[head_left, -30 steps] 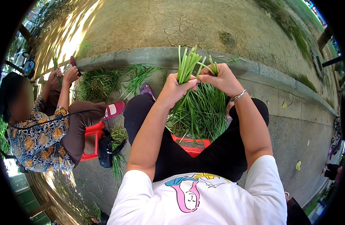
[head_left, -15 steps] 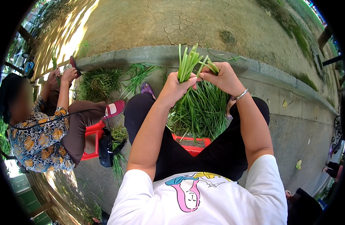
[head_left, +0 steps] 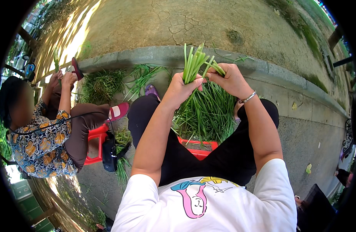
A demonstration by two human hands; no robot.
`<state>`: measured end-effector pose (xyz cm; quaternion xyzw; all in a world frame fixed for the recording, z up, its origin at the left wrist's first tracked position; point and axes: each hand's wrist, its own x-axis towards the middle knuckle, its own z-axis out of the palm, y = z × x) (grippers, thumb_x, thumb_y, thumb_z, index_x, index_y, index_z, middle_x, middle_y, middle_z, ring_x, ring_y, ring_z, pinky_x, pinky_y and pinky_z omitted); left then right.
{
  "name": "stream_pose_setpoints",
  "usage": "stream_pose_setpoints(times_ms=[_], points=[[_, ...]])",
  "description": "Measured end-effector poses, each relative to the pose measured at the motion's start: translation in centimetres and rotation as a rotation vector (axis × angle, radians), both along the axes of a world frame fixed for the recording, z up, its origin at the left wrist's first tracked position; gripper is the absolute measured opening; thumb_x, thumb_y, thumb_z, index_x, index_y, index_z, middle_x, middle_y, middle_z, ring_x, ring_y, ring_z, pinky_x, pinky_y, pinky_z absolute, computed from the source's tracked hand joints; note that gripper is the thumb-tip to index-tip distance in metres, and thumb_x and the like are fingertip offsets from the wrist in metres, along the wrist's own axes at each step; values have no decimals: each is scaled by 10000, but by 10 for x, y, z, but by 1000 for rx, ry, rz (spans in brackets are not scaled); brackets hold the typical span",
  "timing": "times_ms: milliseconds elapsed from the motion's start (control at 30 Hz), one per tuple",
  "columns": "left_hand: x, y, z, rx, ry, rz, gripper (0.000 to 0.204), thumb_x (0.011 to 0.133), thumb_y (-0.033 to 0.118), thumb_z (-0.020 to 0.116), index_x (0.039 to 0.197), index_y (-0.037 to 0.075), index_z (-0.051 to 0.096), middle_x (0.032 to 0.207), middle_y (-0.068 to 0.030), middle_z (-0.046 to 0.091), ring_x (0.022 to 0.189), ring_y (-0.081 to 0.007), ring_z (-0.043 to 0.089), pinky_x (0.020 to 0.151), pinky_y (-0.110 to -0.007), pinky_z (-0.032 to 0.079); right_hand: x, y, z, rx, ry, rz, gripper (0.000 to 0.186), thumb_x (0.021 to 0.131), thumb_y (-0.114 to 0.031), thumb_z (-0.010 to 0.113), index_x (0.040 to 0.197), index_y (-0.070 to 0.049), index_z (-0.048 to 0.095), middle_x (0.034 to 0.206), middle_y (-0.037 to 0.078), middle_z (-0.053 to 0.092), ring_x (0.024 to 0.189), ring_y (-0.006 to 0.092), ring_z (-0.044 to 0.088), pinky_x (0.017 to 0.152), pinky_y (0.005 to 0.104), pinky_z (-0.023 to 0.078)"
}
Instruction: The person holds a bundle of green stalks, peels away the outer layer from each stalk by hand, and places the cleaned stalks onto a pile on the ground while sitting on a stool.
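My left hand is closed around a bunch of green garlic chives, their pale cut ends pointing up and away from me. Beside it, my right hand pinches a few chive stalks between thumb and fingers. The two thumbs nearly meet, and a silver bracelet circles my right wrist. Below my hands, between my knees, lies a large heap of long green chives. Part of a red plastic stool shows at the near side of the heap.
At left, another person sits by a red stool with green stalks in hand. A black bag hangs there. Trimmings and loose chives lie along the concrete kerb. Cracked ground lies beyond it.
My hands keep almost the same place and hold, with only a slight shift of the stalks. The other person's hands have moved a little.
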<state>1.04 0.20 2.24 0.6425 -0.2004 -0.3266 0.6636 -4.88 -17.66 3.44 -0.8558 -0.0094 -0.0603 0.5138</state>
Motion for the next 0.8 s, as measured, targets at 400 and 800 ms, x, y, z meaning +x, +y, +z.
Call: stream_pose_setpoints(times_ms=[400, 800], points=[[2, 0, -5, 15, -3, -1, 105, 818, 108, 581, 874, 28, 618, 665, -7, 594, 515, -40, 430, 469, -190, 333, 1, 4, -1, 77, 47, 23, 122, 791, -101, 641, 809, 18, 620, 678, -6, 598, 634, 38, 483, 564, 220, 415], [1, -3, -9, 6, -1, 39, 101, 813, 109, 590, 860, 28, 626, 639, -16, 601, 493, -37, 430, 441, -184, 337, -1, 10, 1, -16, -7, -34, 105, 765, -86, 638, 779, 17, 622, 618, 17, 571, 581, 45, 476, 513, 231, 401]])
